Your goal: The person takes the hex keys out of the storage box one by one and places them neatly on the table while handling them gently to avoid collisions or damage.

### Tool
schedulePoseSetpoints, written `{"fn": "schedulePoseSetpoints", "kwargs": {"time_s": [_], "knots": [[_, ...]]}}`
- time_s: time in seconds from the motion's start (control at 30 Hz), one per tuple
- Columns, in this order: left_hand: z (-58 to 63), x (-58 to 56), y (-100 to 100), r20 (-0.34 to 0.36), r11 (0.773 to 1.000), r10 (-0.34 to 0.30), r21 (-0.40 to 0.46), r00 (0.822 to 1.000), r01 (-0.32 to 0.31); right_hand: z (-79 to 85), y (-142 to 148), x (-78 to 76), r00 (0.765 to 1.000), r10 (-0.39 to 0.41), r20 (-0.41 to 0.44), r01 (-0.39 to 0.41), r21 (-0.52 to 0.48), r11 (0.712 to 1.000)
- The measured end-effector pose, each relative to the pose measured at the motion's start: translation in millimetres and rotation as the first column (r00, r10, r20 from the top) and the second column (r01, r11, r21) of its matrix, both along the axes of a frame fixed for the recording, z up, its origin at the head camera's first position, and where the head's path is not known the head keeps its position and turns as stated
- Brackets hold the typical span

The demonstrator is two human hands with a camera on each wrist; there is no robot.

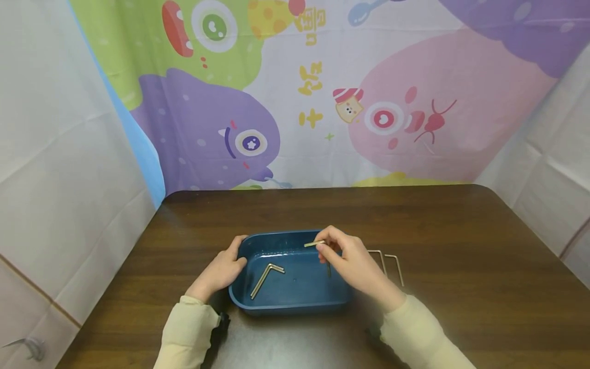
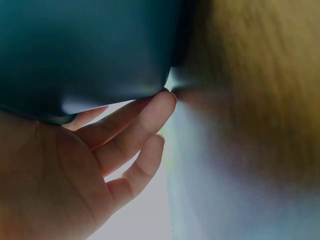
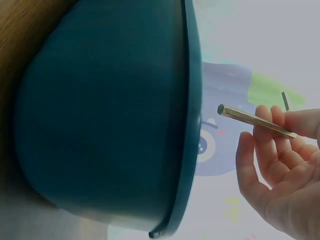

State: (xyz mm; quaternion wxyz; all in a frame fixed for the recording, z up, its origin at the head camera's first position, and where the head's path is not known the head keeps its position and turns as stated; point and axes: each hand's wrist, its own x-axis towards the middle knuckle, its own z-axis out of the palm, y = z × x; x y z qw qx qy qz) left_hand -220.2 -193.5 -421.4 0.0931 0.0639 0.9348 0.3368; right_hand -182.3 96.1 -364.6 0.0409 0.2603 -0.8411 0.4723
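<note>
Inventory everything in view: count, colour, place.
Table: one, brown, centre.
Bin: one, blue, on table.
Inner hex keys: apparently two, brassy, inside bin.
Held hex key: one, brassy, above bin.
Loose hex keys: two, brassy, right of bin.
Printed backdrop: one, multicoloured, behind table.
Side sheets: two, whitish, both sides.
Hooked shape: one, grey, lower left.
Wrist pieces: two, dark, bottom.
Sleeves: two, cream, bottom.
Left hand: one, bin's left end.
Right hand: one, above bin's right.
</note>
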Motion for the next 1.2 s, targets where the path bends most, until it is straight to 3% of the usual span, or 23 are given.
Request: {"fn": "schedulePoseSetpoints", "kwargs": {"time_s": [0.4, 0.6, 0.77, 1.2], "knots": [[0.5, 0.5, 0.2, -0.008, 1.0, -0.005, 0.009, 1.0, 0.005, 1.1, 13.8, -1.6, 0.998, -0.059, 0.006, 0.06, -0.03, 0.998], [0.2, 0.5, 0.0, -0.015, 1.0, -0.007, 0.008, 1.0, 0.007, 1.1, 20.5, -7.1, 0.993, -0.104, -0.048, 0.102, -0.048, 0.994], [0.1, 0.7, 0.0, -0.014, 1.0, -0.009, 0.01, 1.0, 0.01, 2.2, 28.6, -11.0, 0.985, -0.153, -0.078, 0.15, -0.04, 0.988], [1.2, 1.2, -0.3, -0.019, 1.0, -0.012, 0.007, 1.0, 0.012, 9.9, 53.4, -16.2, 0.978, -0.203, -0.052, 0.205, 0.025, 0.978]]}}
